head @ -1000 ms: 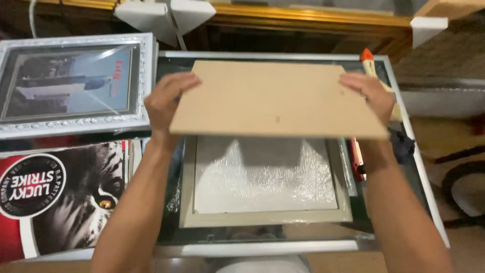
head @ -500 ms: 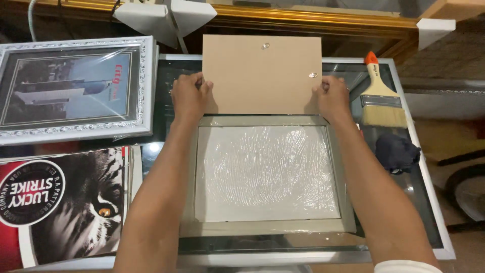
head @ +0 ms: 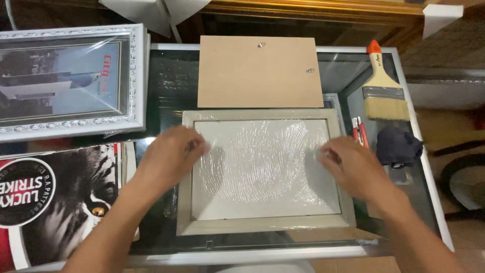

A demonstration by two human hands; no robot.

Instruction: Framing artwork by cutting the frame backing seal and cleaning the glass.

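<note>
A pale picture frame (head: 262, 226) lies face down on the glass table, its opening covered by crinkled clear plastic film (head: 268, 162). A brown backing board (head: 260, 72) with two small metal hangers lies flat just beyond the frame. My left hand (head: 169, 159) rests on the frame's left side, fingers curled at the film's edge. My right hand (head: 353, 169) rests on the right side, fingers on the film. Both hands are motion-blurred, so whether they pinch the film is unclear.
A silver ornate framed picture (head: 68, 81) lies at the far left, a tiger poster (head: 55, 202) at the near left. A wide paintbrush (head: 384, 86), a red tool (head: 359, 132) and a dark cloth (head: 399, 146) sit on the right. The glass table's edge (head: 429, 167) runs down the right.
Both hands carried the backing board away from the frame, laid it down at the far side, let go, then came back onto the film-covered frame.
</note>
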